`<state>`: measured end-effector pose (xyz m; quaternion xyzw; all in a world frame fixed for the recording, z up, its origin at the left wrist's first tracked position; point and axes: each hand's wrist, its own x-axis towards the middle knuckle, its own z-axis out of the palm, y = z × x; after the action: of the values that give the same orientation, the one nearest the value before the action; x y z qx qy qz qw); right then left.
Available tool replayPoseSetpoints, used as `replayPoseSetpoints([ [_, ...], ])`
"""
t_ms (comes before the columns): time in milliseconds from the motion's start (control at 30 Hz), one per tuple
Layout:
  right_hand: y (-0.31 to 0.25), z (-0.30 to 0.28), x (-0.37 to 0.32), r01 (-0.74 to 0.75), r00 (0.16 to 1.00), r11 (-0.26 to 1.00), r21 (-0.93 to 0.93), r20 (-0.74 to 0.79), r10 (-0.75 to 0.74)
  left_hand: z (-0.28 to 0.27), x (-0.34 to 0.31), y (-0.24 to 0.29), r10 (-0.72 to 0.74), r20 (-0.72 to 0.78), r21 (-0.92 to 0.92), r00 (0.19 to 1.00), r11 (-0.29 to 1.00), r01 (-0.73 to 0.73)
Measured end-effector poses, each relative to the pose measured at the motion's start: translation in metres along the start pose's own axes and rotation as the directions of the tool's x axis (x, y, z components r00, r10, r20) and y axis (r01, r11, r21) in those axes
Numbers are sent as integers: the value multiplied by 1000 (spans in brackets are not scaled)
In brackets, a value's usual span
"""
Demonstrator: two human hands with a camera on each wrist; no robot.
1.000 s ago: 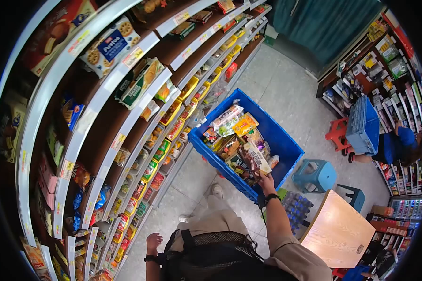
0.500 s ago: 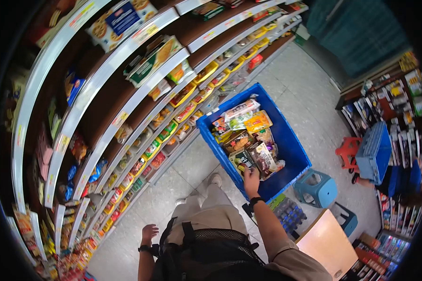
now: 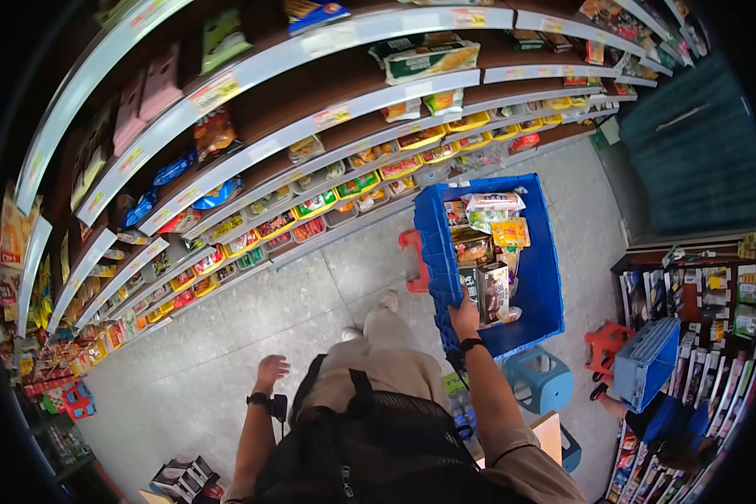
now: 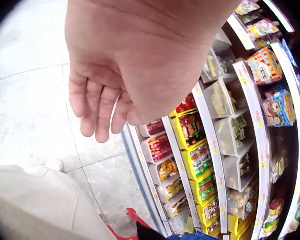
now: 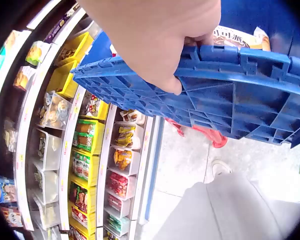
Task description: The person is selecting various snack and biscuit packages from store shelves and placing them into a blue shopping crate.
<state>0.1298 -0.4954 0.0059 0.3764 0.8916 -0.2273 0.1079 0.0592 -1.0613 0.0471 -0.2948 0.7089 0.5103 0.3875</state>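
Observation:
My right hand [image 3: 464, 317] grips the near side rim of a big blue plastic crate [image 3: 542, 277]. In the right wrist view the thumb lies over the crate's ribbed outer wall [image 5: 225, 95], and the fingers go over the rim to the inside, partly hidden. Packaged snacks lie along one side of the crate, among them a brown-and-white box [image 3: 496, 286], an orange packet [image 3: 511, 233] and a long pale pack [image 3: 494, 202]. Away from everything, my left hand [image 3: 270, 371] hangs with loose fingers and holds nothing; its palm shows in the left wrist view.
Long shelves of snacks and yellow bins [image 3: 357, 186] curve along the left and far side. A red stool [image 3: 413, 262] shows beside the crate, and a blue stool [image 3: 539, 380] stands close to its near end. A person with a lighter blue crate [image 3: 647, 361] is at the right.
My right hand has moved off the boxes in the crate and onto its rim. The head view has swung left, and the crate now appears straighter and further right. My left hand stays empty.

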Motion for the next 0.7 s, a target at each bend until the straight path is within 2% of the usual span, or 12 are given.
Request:
replayPoseSetpoints([
  [67,-3,-6,-2,-2,998,1000,13,66,1,-19,12,-29,-72,4,-27,997,997,72],
  [167,-8,-10,-13,10,997,998,-62,76,-5,-41,21,-63,-172,-5,-103,985,980,170],
  [233,2,-6,-18,64,996,994,-91,73,-57,-59,16,-95,-154,-35,-236,987,961,141],
  [367,3,-2,-12,102,994,987,-121,35,-99,-81,-17,-126,-147,-166,-296,975,951,93],
  [433,-1,-1,-12,72,996,986,-150,53,-65,-88,-32,-144,-170,-196,-363,966,927,89],
  [533,-4,-2,-16,56,998,988,-143,41,-51,-92,-47,-186,-198,-232,-455,952,887,74],
  [700,-5,-9,-26,158,987,986,-50,15,-157,-62,-72,-246,-391,-244,-511,887,830,225],
])
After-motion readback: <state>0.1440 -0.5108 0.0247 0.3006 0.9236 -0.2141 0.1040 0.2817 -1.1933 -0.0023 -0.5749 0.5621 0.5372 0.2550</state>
